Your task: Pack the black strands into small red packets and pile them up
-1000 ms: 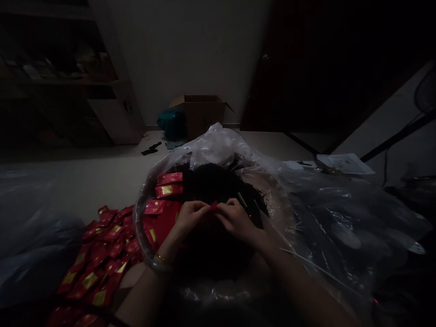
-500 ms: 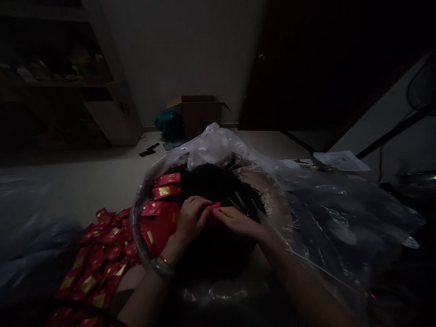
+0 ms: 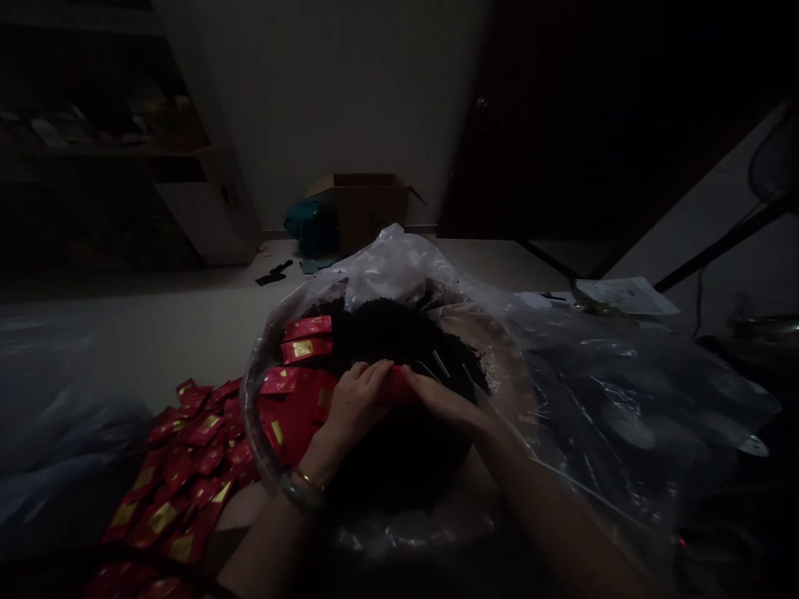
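Both of my hands meet over a dark loose heap inside a clear plastic-lined basin. My left hand and my right hand pinch a small red packet between their fingertips. More red packets with gold labels lie along the basin's left inner side. A bracelet sits on my left wrist. The room is very dim.
Several red and gold packets are spread on the floor at the left. Crumpled clear plastic fills the right. An open cardboard box and teal cloth stand by the far wall, shelving at the left, papers at the right.
My hands have closed in on the red packet, the left fingers now lying over it. The hands sit slightly farther into the dark heap than before.
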`<move>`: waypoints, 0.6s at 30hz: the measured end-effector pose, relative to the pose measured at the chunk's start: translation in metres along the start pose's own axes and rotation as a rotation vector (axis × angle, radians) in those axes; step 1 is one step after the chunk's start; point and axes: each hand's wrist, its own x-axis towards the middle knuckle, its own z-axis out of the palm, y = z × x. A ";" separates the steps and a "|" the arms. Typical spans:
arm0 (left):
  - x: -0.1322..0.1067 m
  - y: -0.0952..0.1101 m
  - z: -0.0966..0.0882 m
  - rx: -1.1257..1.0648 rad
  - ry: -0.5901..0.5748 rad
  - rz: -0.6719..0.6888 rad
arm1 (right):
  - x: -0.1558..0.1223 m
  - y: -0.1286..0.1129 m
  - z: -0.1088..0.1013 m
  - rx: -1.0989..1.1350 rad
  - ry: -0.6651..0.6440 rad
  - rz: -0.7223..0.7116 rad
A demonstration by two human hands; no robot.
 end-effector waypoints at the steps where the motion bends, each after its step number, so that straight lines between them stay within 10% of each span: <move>1: 0.000 -0.001 0.000 -0.016 0.014 -0.003 | -0.001 -0.001 0.000 0.031 -0.025 0.008; 18: 0.003 0.008 -0.017 -0.109 -0.208 -0.006 | -0.001 -0.004 0.002 0.062 -0.129 0.088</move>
